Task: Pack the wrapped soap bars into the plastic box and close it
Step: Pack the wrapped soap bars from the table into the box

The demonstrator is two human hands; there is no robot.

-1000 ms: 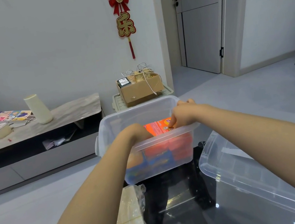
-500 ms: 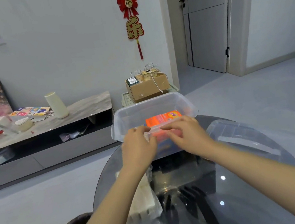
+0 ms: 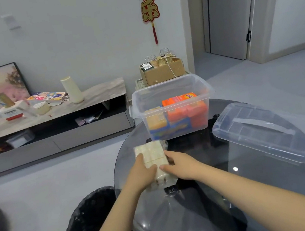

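Note:
A clear plastic box (image 3: 171, 91) stands open at the far edge of the round glass table (image 3: 212, 196). Inside it lie orange wrapped soap bars (image 3: 185, 107), a yellow one (image 3: 155, 119) and a blue pack (image 3: 170, 130). Its clear lid (image 3: 262, 132) lies flat on the table to the right. In front of the box is a pale cream pack of soap bars in clear wrap (image 3: 152, 156). My left hand (image 3: 141, 173) holds its left side and my right hand (image 3: 180, 164) its right side.
A black-lined waste bin (image 3: 92, 217) stands on the floor left of the table. A low TV cabinet (image 3: 48, 129) with clutter runs along the left wall. A cardboard box (image 3: 162, 71) sits behind the plastic box. A door is at the back right.
Both hands left the plastic box, drew back toward me and closed on the cream soap pack on the table. The camera view tilted down and back.

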